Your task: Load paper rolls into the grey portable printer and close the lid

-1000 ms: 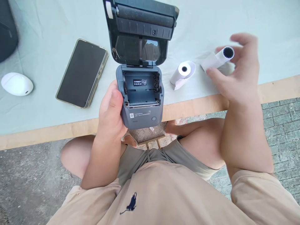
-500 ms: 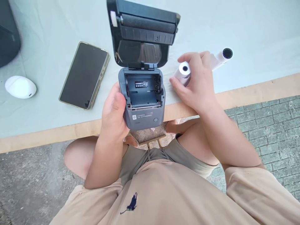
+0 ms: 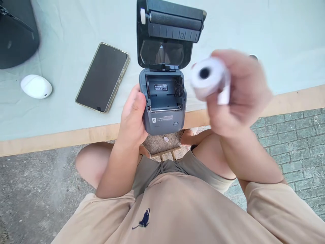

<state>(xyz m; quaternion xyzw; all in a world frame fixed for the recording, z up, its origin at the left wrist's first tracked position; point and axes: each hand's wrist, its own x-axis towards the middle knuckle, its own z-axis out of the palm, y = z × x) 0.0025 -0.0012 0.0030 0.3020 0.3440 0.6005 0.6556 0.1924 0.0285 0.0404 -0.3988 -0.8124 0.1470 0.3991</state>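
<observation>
A pale green surface (image 3: pixel 254 30) with a bare wooden front edge fills the upper half of the view, seen from above by a seated person in tan shorts.

At 12 o'clock, one small grey printer (image 3: pixel 164 101) sits at the surface's edge with its dark lid (image 3: pixel 169 30) swung fully upright, showing the paper bay with no roll in it. One left hand (image 3: pixel 133 117) wraps around the printer's left side, thumb pressed on its upper edge, fingers hidden behind the body.

At 2 o'clock, one right hand (image 3: pixel 243 95) is raised above the surface, fingers curled closed around one white paper roll (image 3: pixel 207 78). The roll's dark core hole faces the camera, and a loose tail of paper hangs beside the fingers. Hand and roll are blurred. The roll is just to the right of the open printer, not touching it.

At 10 o'clock lies one dark phone (image 3: pixel 103 78), screen up and angled, near the printer. At 9 o'clock rests one small white oval device (image 3: pixel 36 86), well apart from the phone. In the far 10 o'clock corner sits one black object (image 3: pixel 17 34), cut off by the frame. Behind the right hand, a small round end (image 3: pixel 253 57) of another item barely shows; what it is cannot be told.
</observation>
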